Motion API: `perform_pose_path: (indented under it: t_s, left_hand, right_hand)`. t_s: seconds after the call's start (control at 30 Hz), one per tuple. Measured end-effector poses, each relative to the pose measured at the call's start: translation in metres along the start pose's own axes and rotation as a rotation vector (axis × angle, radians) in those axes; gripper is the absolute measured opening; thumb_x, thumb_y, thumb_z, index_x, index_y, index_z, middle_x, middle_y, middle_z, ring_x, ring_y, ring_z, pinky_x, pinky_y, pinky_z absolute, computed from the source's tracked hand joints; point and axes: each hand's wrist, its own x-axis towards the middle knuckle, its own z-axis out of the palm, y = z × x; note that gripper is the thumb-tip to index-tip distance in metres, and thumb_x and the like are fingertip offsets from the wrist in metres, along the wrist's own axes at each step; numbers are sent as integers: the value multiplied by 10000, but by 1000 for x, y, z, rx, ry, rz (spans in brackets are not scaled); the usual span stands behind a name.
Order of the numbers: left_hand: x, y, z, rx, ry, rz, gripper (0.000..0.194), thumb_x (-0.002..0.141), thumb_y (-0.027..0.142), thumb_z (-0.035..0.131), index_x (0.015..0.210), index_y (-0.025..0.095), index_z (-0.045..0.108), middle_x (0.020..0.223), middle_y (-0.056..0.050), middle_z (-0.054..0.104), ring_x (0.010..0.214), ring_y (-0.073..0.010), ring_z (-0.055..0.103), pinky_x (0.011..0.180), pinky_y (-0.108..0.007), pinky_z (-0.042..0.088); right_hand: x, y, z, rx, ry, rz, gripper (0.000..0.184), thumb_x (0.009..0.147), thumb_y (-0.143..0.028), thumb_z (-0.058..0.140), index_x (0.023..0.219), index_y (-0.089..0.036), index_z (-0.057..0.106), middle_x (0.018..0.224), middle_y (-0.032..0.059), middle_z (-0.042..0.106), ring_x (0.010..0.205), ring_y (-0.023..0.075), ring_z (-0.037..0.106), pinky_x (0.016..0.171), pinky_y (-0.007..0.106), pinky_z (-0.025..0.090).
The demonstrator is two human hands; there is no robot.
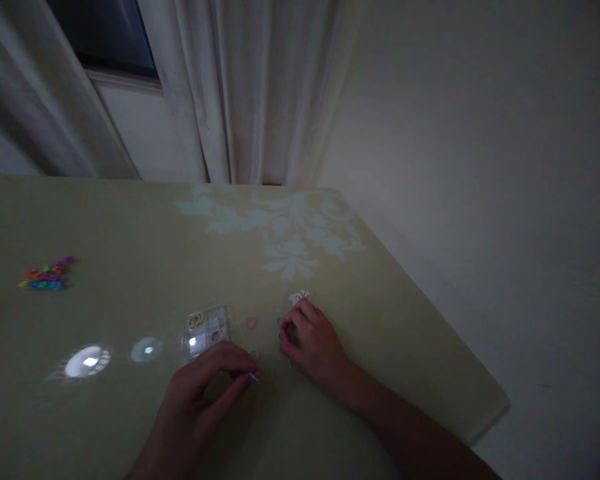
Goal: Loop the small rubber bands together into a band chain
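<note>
My left hand [205,390] is closed in a pinch, with a small whitish piece [254,377] between thumb and forefinger. My right hand [315,340] has its fingers curled together low over the table, among some small pale rings; what it pinches, if anything, is too dim to make out. Just beyond its knuckles lie several small white pieces [300,297]. A clear plastic box with compartments [223,320] stands behind my left hand, with yellow rings [195,320] inside. A pinkish ring [251,323] lies on the table between the box and my right hand.
The pale table [130,233] has a white floral pattern [290,223] toward its back. At the far left sits a pile of bright coloured pieces [50,275]. Curtains [260,93] hang behind, and a wall [455,167] borders the right edge.
</note>
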Motion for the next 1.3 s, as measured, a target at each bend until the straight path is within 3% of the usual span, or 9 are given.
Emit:
perform_pose_path:
  t_s: [0.23,0.37,0.8,1.07,1.3]
  left_hand:
    - [0,-3,2,9,-28,28,122,930,196,718,941,306,771,877,47,804,806,-129,769,741,-182,593]
    - [1,-1,3,-1,-30,42,140,922,182,715,945,307,772,872,50,802,793,-126,765,747,-186,596]
    - [2,-3,3,-9,-61,35,143,914,173,715,915,294,790,859,13,803,783,-156,772,710,-216,611]
    - [3,-3,4,9,-90,17,115,930,204,699,912,281,783,855,-2,803,776,-167,768,701,-227,608]
    - [1,-4,4,-3,-87,30,154,924,175,692,927,302,779,864,23,800,779,-149,768,705,-209,608]
  right_hand:
    - [0,0,-2,76,25,25,126,910,-225,767,1004,-190,691,1037,59,633,973,228,624,890,365,508]
    - [1,-1,1,58,0,13,43,945,-181,721,975,-191,692,1022,50,628,960,212,621,881,347,495]
    - [-1,-6,-1,-181,-83,-67,19,924,-138,670,915,-153,666,977,98,640,923,254,614,825,378,517]
    - [-4,-5,-6,-38,-75,-33,30,945,-170,692,964,-177,671,1013,61,628,923,211,618,848,343,501]
    - [-5,-5,-3,-158,-131,-40,23,918,-177,686,930,-168,669,995,79,628,904,229,591,813,353,499]
